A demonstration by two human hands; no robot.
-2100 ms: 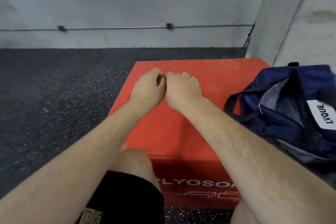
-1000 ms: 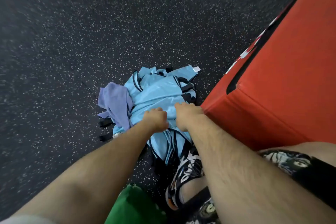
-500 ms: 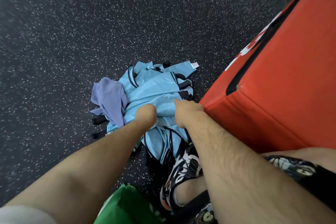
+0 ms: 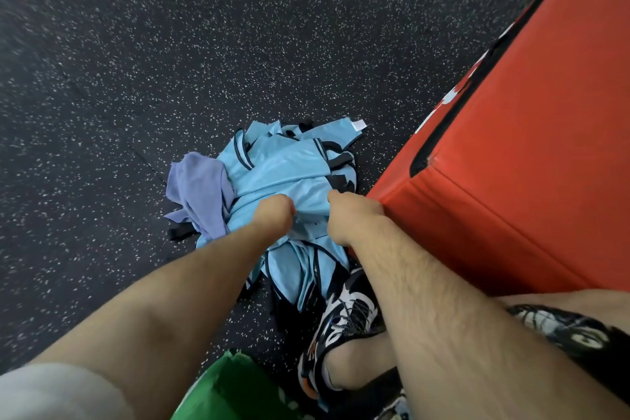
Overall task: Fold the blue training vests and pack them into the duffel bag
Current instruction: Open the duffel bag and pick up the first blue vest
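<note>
Blue training vests lie in a crumpled light-blue heap with dark trim on the speckled black floor, just beside the near corner of the red box, on its left. A purple cloth is draped on the side of the heap away from the box.

Both forearms reach forward and down from the bottom of the view, nearly parallel. The left hand is balled up, knuckles forward, pressed into the top of the heap on the side away from the box. The right hand is bent down at the wrist, with its fingers curled into the fabric next to the box's corner. Both hands grip the top layer of cloth, which creases between them. The fingertips are hidden behind the backs of the hands, so how much cloth each holds cannot be told.

A black-and-white shoe stands against the near edge of the heap, under the right forearm, close to the box's front face. A green object shows at the bottom edge, farther from the box than the shoe.

Two seconds ago the hands were held together above the box's top. One second ago they had reached the heap. Since half a second ago they have hardly shifted, and the heap keeps the same shape.
</note>
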